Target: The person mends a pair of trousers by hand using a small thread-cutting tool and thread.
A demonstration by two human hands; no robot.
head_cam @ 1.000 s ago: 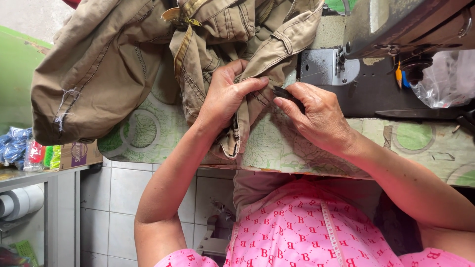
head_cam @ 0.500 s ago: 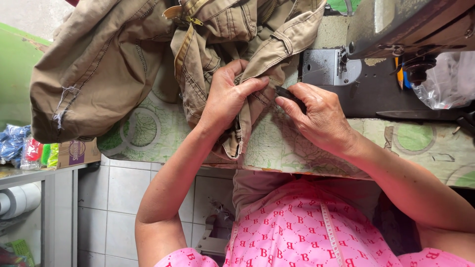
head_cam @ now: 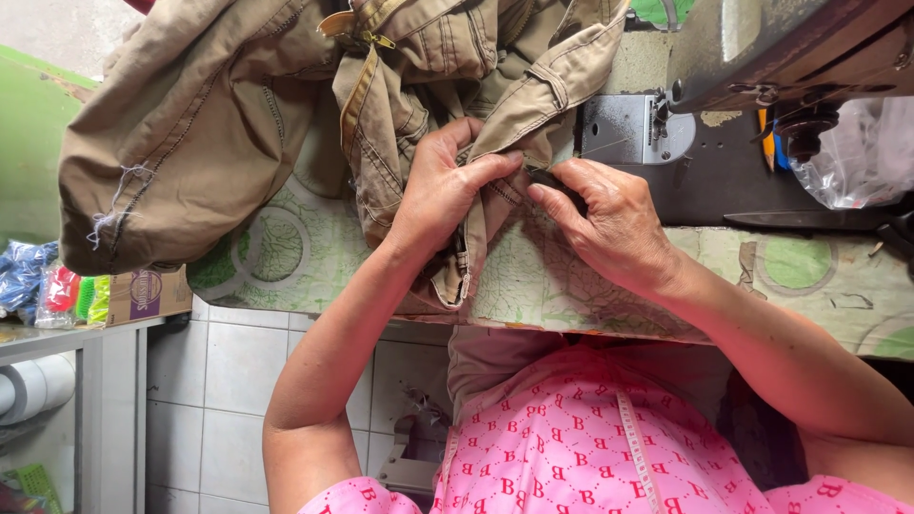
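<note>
The left hand (head_cam: 443,195) pinches the tan pants (head_cam: 419,105) on the bench (head_cam: 571,286), fingers tight on a seam. The right hand (head_cam: 609,224) grips a small dark tool (head_cam: 555,181). It is best to keep the cloth flat and tight, and pick slowly.

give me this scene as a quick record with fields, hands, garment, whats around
left hand: pinching a fold of the khaki trousers
right hand: fingers pressed on the same seam, over a small dark thing, too hidden to name
khaki trousers: bunched, frayed hem hanging off the table's left edge
table: green patterned cover
sewing machine: upper right, metal plate just beyond the hands
lower left: cardboard box, coloured packets
</note>
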